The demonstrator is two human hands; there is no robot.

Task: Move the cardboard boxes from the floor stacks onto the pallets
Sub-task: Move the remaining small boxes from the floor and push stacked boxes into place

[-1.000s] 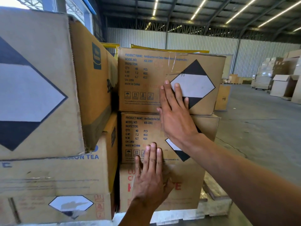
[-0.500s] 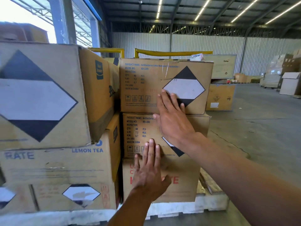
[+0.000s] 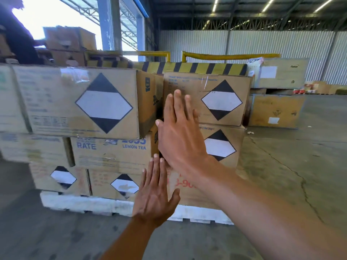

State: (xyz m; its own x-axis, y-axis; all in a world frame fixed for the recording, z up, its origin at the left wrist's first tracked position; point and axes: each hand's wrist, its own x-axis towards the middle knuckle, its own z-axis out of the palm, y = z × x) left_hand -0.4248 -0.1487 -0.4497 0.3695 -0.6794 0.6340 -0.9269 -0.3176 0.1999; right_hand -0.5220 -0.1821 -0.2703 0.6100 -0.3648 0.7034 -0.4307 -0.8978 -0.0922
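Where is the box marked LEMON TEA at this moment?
In the head view it is left of centre: the LEMON TEA box lies in the middle layer on the white pallet, under the big diamond-label box, left of the right hand.

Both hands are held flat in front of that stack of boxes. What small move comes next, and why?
Probably pull both hands back and turn for another box. The right hand and left hand are open and hold nothing, and the top box sits level, stacked over the pallet.
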